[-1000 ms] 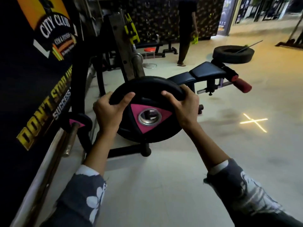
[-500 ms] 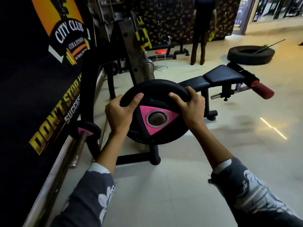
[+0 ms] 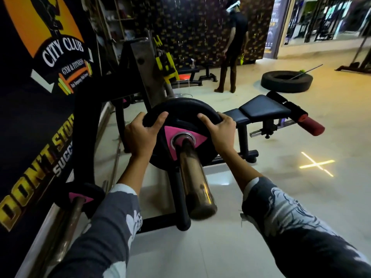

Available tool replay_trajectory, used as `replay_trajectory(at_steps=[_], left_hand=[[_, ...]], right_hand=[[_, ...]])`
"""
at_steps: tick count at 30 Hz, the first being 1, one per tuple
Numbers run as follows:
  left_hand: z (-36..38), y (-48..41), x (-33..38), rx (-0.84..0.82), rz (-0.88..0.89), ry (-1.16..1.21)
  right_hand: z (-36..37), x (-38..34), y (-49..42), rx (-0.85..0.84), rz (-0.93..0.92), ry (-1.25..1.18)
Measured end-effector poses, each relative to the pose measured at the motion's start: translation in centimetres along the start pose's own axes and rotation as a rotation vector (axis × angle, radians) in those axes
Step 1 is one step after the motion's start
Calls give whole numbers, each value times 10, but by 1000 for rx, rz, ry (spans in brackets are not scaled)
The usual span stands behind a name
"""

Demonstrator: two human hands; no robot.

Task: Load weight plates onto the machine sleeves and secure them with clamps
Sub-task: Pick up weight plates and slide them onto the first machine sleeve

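Note:
A black weight plate (image 3: pixel 181 115) with a pink triangle around its steel hub sits on the machine's chrome sleeve (image 3: pixel 193 177). The sleeve passes through the hub and sticks out toward me. My left hand (image 3: pixel 141 134) grips the plate's left rim. My right hand (image 3: pixel 219 129) grips its right rim. Both thumbs lie on the plate's face. A smaller black and pink plate (image 3: pixel 80 197) sits on a lower peg at the left. No clamp is visible.
A dark gym banner (image 3: pixel 40 97) fills the left side. The machine's upright post (image 3: pixel 148 71) rises behind the plate. A padded bench (image 3: pixel 263 110) with a red roller stands to the right. A tyre (image 3: pixel 286 81) lies on the floor beyond, and a person (image 3: pixel 232 49) stands further back.
The plate was held in the air before the sleeve's end. Now the sleeve runs through its hole and the plate sits well along it. Both hands keep their grip.

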State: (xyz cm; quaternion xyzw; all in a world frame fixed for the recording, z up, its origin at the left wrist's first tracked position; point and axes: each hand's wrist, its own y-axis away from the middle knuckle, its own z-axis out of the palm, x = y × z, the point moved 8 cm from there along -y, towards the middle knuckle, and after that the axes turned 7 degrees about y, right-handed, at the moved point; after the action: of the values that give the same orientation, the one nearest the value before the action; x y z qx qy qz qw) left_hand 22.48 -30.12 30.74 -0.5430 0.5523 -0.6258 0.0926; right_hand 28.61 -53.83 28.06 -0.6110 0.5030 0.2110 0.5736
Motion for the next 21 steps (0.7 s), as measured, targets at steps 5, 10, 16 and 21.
replay_trajectory(at_steps=[5, 10, 16, 21], left_hand=[[48, -50, -60, 17, -122, -32], [86, -87, -103, 45, -181, 2], [88, -90, -103, 83, -103, -33], [86, -87, -95, -59, -155, -141]], right_hand=[[53, 22, -69, -33, -1, -45], [100, 40, -128, -61, -47, -37], [106, 45, -142, -13, -115, -5], [104, 37, -138, -72, -125, 46]])
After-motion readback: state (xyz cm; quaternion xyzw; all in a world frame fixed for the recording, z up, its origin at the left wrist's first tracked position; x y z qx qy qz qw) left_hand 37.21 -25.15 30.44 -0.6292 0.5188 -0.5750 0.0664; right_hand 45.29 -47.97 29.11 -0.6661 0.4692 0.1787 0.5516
